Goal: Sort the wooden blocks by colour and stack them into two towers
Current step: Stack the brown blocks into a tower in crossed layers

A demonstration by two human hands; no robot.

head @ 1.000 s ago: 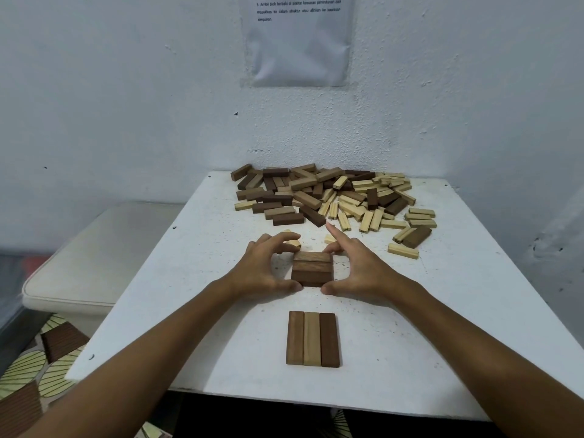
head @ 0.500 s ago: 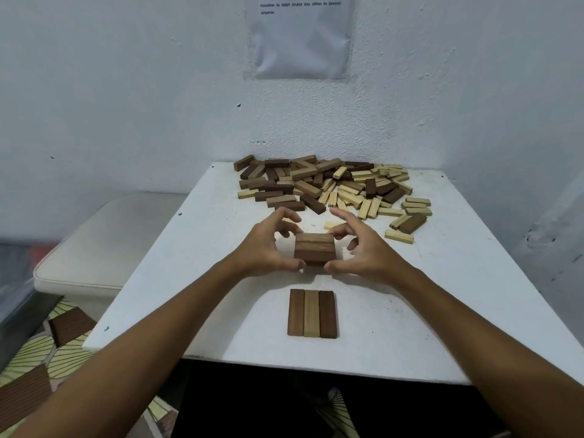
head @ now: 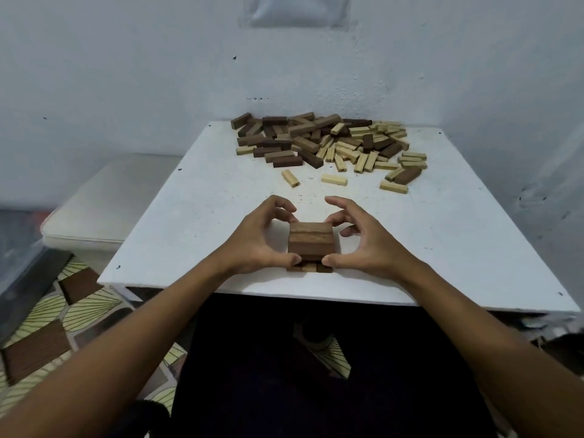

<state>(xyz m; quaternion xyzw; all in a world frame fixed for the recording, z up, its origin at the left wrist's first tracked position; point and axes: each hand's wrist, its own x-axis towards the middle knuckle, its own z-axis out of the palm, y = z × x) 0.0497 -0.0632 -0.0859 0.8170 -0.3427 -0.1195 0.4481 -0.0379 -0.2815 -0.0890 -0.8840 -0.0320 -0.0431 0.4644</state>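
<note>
A white, speckled worktop [head: 196,216] stands against a pale wall [head: 126,74]. At centre frame, the left hand [head: 257,240] and right hand [head: 363,245] grip a brown block stack [head: 311,240]. Loose blocks [head: 328,142] heap at the worktop's upper edge; patterned floor [head: 47,327] lower left.

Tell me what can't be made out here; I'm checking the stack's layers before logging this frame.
- Head view: bottom layer, mostly covered by the held block set; whether they touch is unclear.
- Fingers of the left hand and right hand hide the set's far side.
- Paper on wall: cut off by top edge, blurred.
- Pile: buried blocks uncountable.
</note>
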